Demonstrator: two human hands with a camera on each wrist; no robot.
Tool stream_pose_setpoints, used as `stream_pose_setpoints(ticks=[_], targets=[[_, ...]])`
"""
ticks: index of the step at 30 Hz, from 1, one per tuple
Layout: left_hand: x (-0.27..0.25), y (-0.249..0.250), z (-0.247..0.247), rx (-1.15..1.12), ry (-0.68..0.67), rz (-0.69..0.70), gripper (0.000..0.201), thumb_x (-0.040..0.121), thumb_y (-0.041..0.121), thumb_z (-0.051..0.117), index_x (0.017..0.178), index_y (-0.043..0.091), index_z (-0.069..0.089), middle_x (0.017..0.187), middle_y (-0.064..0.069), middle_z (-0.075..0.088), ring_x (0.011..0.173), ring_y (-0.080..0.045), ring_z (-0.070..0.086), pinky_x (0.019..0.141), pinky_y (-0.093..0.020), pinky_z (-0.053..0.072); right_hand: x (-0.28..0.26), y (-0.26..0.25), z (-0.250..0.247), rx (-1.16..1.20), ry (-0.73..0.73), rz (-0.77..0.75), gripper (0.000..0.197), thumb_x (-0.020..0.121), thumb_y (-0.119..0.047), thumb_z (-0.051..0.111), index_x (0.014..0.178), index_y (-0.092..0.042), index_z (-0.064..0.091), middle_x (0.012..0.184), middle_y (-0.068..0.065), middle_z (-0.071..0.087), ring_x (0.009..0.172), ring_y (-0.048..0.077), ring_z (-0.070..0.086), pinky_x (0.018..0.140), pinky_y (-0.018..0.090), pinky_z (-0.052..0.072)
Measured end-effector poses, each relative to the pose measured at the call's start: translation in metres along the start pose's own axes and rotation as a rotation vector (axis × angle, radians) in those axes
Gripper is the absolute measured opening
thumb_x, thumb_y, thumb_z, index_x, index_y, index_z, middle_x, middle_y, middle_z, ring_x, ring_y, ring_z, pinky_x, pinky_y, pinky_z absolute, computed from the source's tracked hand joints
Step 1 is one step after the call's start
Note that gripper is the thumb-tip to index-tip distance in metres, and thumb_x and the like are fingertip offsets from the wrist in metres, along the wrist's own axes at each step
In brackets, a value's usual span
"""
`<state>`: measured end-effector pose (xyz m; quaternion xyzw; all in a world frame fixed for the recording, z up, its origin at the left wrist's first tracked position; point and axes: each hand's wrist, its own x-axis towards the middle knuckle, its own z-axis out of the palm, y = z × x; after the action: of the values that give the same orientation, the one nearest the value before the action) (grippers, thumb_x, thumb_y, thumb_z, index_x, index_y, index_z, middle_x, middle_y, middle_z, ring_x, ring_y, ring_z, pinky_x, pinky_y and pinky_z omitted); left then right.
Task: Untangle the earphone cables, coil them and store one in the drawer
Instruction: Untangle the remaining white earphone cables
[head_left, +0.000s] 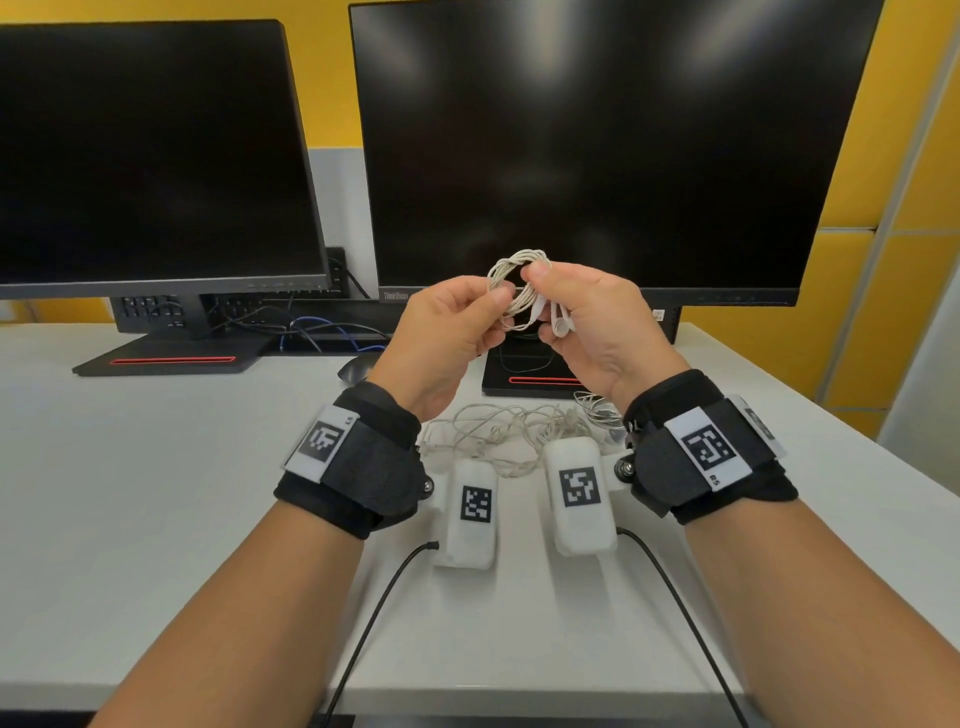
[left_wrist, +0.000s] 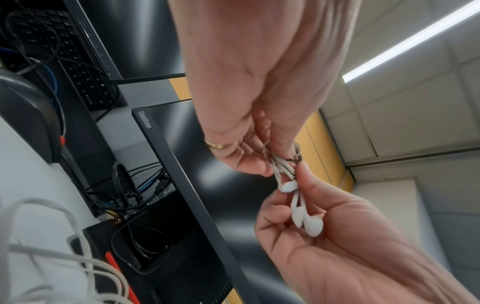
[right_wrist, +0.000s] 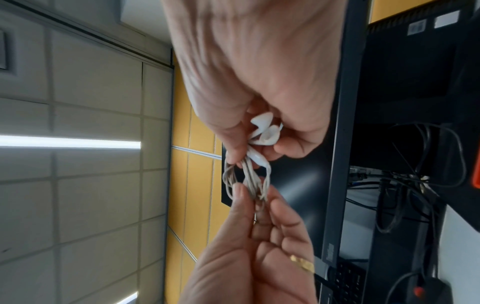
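Observation:
I hold a coiled white earphone cable (head_left: 519, 286) up in front of the right monitor with both hands. My left hand (head_left: 496, 312) pinches the coil's left side between thumb and fingers. My right hand (head_left: 543, 301) pinches its right side, thumb on top, and the two earbuds (head_left: 558, 322) lie against its curled fingers. In the left wrist view the coil (left_wrist: 283, 164) is bunched between the fingertips and the earbuds (left_wrist: 306, 218) hang into the right palm. The right wrist view shows the coil (right_wrist: 249, 181) and the earbuds (right_wrist: 262, 131). A second, loose tangled cable (head_left: 514, 431) lies on the table below. No drawer is in view.
Two dark monitors (head_left: 597, 145) stand at the back of the white table (head_left: 156, 467), the right one's base (head_left: 524, 376) just beyond the loose cable. A small wound cable (head_left: 597, 408) lies by my right wrist. A black mouse (head_left: 353, 370) sits left of the base. The table's right edge (head_left: 831, 415) runs diagonally.

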<state>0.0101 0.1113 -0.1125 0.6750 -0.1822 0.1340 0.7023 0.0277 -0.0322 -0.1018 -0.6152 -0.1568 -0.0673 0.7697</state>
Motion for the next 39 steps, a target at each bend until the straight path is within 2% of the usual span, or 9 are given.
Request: stream_pose_setpoints(ticks=[4, 10, 16, 21, 26, 29, 34, 36, 39], targets=[[0.0, 0.0, -0.001, -0.049, 0.055, 0.025, 0.026, 0.094, 0.006, 0.058, 0.118, 0.014, 0.059, 0.096, -0.003, 0.071, 0.087, -0.01, 0.066, 0.077, -0.021, 0.055, 0.0, -0.002, -0.004, -0.016, -0.054, 0.073, 0.013, 0.096, -0.013, 0.061, 0.102, -0.006, 0.07, 0.074, -0.001, 0.064, 0.067, 0.008, 0.056, 0.06, 0.019, 0.049], [0.001, 0.0, -0.002, -0.204, 0.039, 0.011, 0.044, 0.092, -0.002, 0.059, 0.123, 0.024, 0.043, 0.103, -0.011, 0.071, 0.096, -0.019, 0.068, 0.086, -0.029, 0.055, -0.001, -0.002, -0.002, 0.011, -0.101, 0.108, 0.013, 0.099, -0.012, 0.055, 0.092, -0.011, 0.066, 0.071, -0.001, 0.066, 0.069, 0.009, 0.056, 0.058, 0.021, 0.043], [0.0, -0.002, 0.0, -0.069, -0.016, -0.049, 0.013, 0.093, 0.005, 0.059, 0.104, 0.012, 0.059, 0.088, 0.001, 0.073, 0.082, -0.007, 0.069, 0.078, -0.023, 0.056, -0.001, -0.003, -0.004, 0.032, -0.125, 0.101, 0.014, 0.099, -0.014, 0.054, 0.099, -0.01, 0.067, 0.082, 0.003, 0.068, 0.073, 0.011, 0.057, 0.06, 0.021, 0.046], [0.0, 0.0, -0.005, -0.024, -0.096, -0.057, 0.013, 0.096, 0.008, 0.055, 0.103, 0.018, 0.056, 0.094, 0.0, 0.068, 0.089, -0.012, 0.062, 0.077, -0.027, 0.05, 0.001, -0.002, -0.006, -0.167, -0.068, 0.082, 0.022, 0.097, -0.018, 0.058, 0.113, -0.008, 0.069, 0.09, 0.001, 0.07, 0.082, 0.011, 0.06, 0.075, 0.029, 0.044], [-0.002, 0.0, -0.004, 0.048, -0.166, -0.074, 0.01, 0.098, 0.013, 0.053, 0.102, 0.021, 0.055, 0.086, 0.006, 0.063, 0.08, -0.007, 0.055, 0.072, -0.024, 0.044, 0.001, -0.002, -0.007, -0.237, -0.006, 0.093, 0.019, 0.095, -0.011, 0.062, 0.109, -0.003, 0.07, 0.075, 0.003, 0.065, 0.065, 0.01, 0.052, 0.056, 0.021, 0.046], [0.0, -0.002, -0.002, 0.091, -0.1, -0.065, 0.014, 0.09, 0.007, 0.063, 0.1, 0.017, 0.058, 0.087, 0.0, 0.067, 0.081, -0.01, 0.062, 0.074, -0.024, 0.051, 0.002, -0.006, -0.009, -0.19, 0.008, 0.119, 0.02, 0.093, -0.008, 0.063, 0.11, 0.0, 0.068, 0.077, 0.006, 0.065, 0.067, 0.011, 0.058, 0.053, 0.019, 0.05], [0.005, -0.001, 0.003, 0.188, 0.01, -0.112, 0.026, 0.079, 0.001, 0.074, 0.094, 0.014, 0.058, 0.094, -0.016, 0.068, 0.091, -0.028, 0.068, 0.084, -0.036, 0.057, -0.002, -0.016, -0.014, -0.225, 0.0, 0.173, 0.02, 0.09, -0.007, 0.066, 0.109, 0.0, 0.066, 0.081, 0.009, 0.067, 0.069, 0.014, 0.064, 0.06, 0.024, 0.057], [0.009, 0.001, 0.003, 0.239, 0.021, -0.141, 0.027, 0.077, 0.001, 0.076, 0.091, 0.013, 0.057, 0.098, -0.019, 0.07, 0.093, -0.03, 0.069, 0.079, -0.034, 0.059, -0.004, -0.02, -0.017, -0.305, -0.012, 0.188, 0.022, 0.089, -0.007, 0.068, 0.109, 0.0, 0.067, 0.086, 0.012, 0.067, 0.072, 0.016, 0.065, 0.061, 0.027, 0.056], [0.011, 0.004, 0.006, 0.364, -0.043, -0.206, 0.026, 0.076, 0.004, 0.078, 0.09, 0.01, 0.057, 0.097, -0.014, 0.068, 0.082, -0.02, 0.068, 0.065, -0.021, 0.055, -0.01, -0.026, -0.019, -0.386, -0.059, 0.182, 0.018, 0.09, -0.01, 0.068, 0.104, -0.001, 0.069, 0.091, 0.016, 0.071, 0.071, 0.017, 0.067, 0.059, 0.027, 0.056]])
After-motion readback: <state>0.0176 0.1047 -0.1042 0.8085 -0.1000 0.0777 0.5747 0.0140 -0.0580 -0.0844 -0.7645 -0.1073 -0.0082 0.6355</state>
